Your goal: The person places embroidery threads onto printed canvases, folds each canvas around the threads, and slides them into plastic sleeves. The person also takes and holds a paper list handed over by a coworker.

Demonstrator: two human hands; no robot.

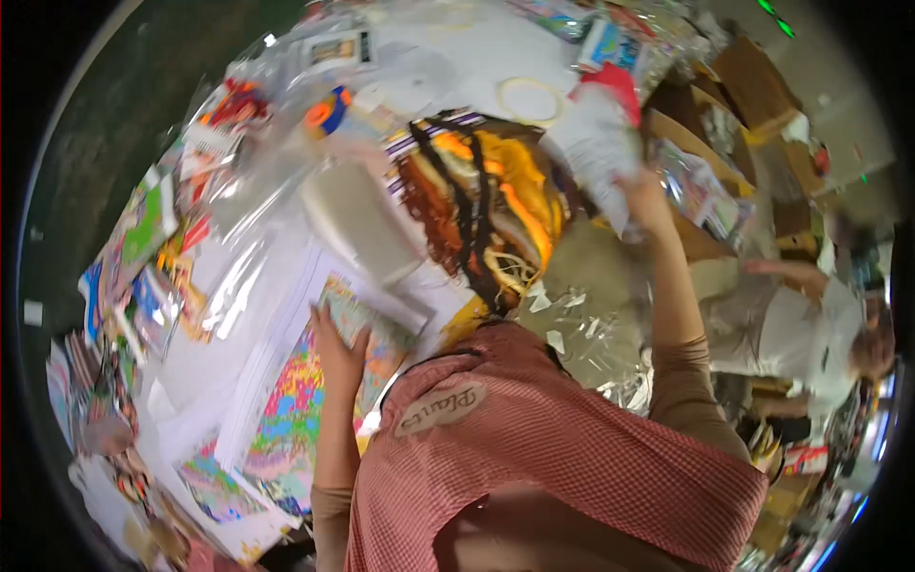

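You have one view, from a camera worn on your head, looking forward and steeply down. Its very wide lens bends everything into a rounded field with black corners. It sits close above you: your pink checked apron [543, 391] fills the lower middle of the frame. Your left hand [337, 349] shows just left of centre, your right hand [648, 200] right of centre and higher. The white table [448, 52] is seen from above, stretching from lower left to the top. Farther off, at the right edge, another person [782, 334] appears sideways.
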